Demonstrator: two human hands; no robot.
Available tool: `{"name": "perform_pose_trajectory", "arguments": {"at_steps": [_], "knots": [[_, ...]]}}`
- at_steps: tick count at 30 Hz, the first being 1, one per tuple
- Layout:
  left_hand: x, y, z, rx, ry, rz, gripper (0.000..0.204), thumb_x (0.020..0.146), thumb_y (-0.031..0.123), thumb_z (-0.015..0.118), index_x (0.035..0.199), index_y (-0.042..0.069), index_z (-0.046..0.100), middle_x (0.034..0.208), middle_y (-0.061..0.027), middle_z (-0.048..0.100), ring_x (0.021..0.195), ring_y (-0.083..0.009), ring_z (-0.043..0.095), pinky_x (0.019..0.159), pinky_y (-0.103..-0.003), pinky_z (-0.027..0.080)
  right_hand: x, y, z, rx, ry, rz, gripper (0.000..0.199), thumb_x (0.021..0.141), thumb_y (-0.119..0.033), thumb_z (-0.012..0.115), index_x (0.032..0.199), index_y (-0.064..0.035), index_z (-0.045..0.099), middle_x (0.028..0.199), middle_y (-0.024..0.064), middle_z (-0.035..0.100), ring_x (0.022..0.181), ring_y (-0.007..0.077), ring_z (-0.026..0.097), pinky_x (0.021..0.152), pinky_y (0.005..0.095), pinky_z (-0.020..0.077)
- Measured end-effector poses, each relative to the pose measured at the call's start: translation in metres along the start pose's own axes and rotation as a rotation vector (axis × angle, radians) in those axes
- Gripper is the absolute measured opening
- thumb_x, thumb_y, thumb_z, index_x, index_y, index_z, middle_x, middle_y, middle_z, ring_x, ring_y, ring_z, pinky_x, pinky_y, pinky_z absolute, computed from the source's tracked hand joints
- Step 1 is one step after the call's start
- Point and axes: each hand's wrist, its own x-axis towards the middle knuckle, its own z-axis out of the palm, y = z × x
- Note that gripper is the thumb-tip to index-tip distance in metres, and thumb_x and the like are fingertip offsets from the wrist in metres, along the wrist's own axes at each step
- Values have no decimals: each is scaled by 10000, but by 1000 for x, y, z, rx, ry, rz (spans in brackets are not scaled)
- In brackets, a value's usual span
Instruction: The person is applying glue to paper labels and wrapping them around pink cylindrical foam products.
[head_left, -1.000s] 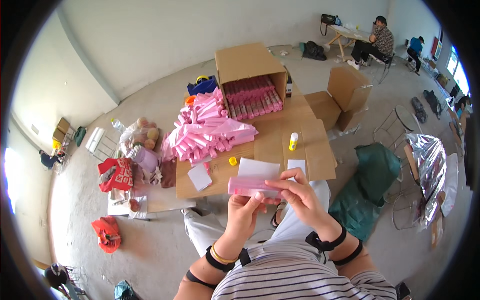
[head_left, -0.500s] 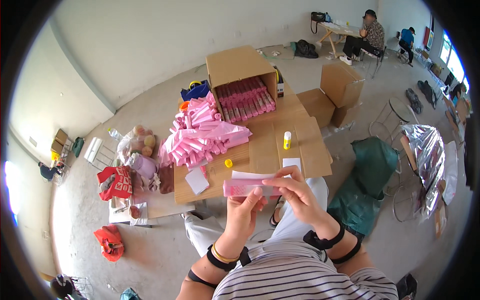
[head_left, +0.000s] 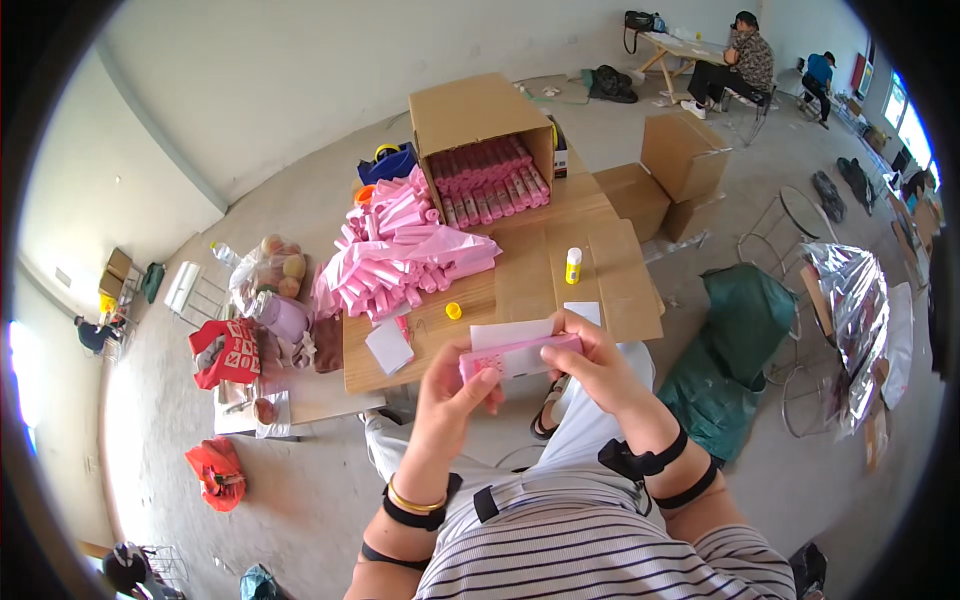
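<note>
Above the table's near edge, my left hand [head_left: 452,390] and my right hand [head_left: 598,368] grip the two ends of a flat-looking pink roll [head_left: 510,360] with print on it. A strip of white paper [head_left: 510,334] stands up along its far side. My left thumb presses the near face, and my right thumb lies across the other end. Ahead on a cardboard sheet stands an uncapped glue stick [head_left: 573,266]. Its yellow cap [head_left: 453,311] sits on the wood to the left. White paper slips lie in a stack [head_left: 389,346] at left and another [head_left: 582,313] behind my right hand.
A heap of pink rolls [head_left: 400,255] covers the table's left side. Behind it, a cardboard box [head_left: 480,110] holds stacked rolls. Open cartons [head_left: 685,160] and a green sack [head_left: 735,330] are to the right. A low bench [head_left: 330,405] with bags stands left. Other people sit farther off.
My left hand has shifted left to the roll's left end, while my right hand has closed onto its right end. The roll has tilted slightly, and the view has moved a little.
</note>
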Motion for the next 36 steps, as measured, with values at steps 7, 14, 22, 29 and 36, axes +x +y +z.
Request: {"name": "perform_pose_trajectory", "arguments": {"at_steps": [7, 14, 22, 29, 36], "knots": [[-8, 7, 1, 148, -38, 84, 265, 931, 112, 626, 1139, 6, 499, 859, -34, 603, 692, -83, 580, 562, -218, 465, -2, -1, 4, -24, -70, 18, 142, 933, -170, 585, 1008, -55, 549, 834, -23, 520, 718, 53, 511, 678, 210, 432], [-8, 1, 6, 110, -42, 79, 189, 966, 124, 556, 1105, 15, 487, 823, -48, 587, 635, -71, 535, 520, -201, 418, -11, -5, 8, -33, -73, 13, 113, 943, -131, 555, 1016, -47, 535, 863, -6, 526, 690, 52, 509, 626, 207, 418], [-8, -5, 6, 85, -31, 89, 140, 954, 87, 532, 1072, 16, 503, 998, -72, 583, 646, -74, 545, 509, -194, 420, -13, -5, 14, -58, -17, -55, 104, 955, -123, 529, 1016, -42, 553, 794, -10, 530, 634, 42, 479, 559, 201, 384], [-10, -7, 12, 85, 15, 104, 97, 909, 46, 526, 1002, 17, 537, 991, -54, 558, 638, -59, 506, 500, -178, 407, -17, -4, 18, -49, 18, -69, 93, 958, -114, 533, 1009, -42, 561, 784, -12, 534, 619, 41, 476, 547, 202, 384], [-11, -7, 8, 131, -25, 152, 98, 891, 37, 510, 977, 9, 549, 934, -40, 526, 615, -52, 476, 495, -181, 396, -21, -4, 22, 9, 16, -13, 94, 966, -120, 540, 1017, -46, 568, 770, -15, 532, 623, 39, 480, 547, 203, 390]]}}
